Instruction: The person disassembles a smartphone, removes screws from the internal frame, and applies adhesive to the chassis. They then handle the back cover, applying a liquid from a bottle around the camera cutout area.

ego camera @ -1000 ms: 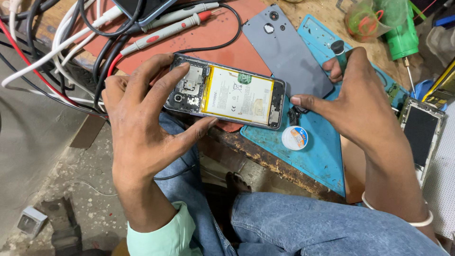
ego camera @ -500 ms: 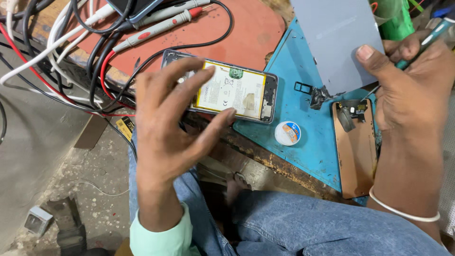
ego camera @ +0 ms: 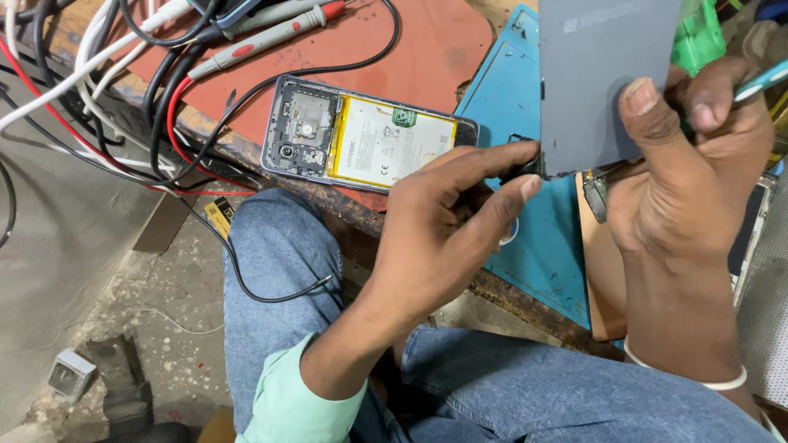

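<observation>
head view, looking down at a repair table with a worn wooden edge. one right hand pinches a flat, matte grey phone back cover, a smooth rectangle held upright above the table, thumb pressed on its face and fingers curled behind it; a thin teal-handled tool is also clamped in this hand. one left hand reaches to the cover's lower left corner, its fingers stretched out and close together, the tips touching a small dark part at that corner; whether it grips the part cannot be told. one opened phone lies flat on the table to the left of both hands, well apart from the cover, its grey metal frame bare, with a glossy yellow-white rectangular battery and a dark circuit section beside it. the phone rests on one smooth red-brown rubber mat; one teal silicone mat, scuffed, lies beside it under the hands. one thin brown board lies on the teal mat. a bundle of cables, white, black and red, rubber-coated, crosses the upper left corner, with two grey meter probes tipped in red. one green translucent plastic item shows behind the cover. denim-clad legs and a rough concrete floor fill the lower part.
</observation>
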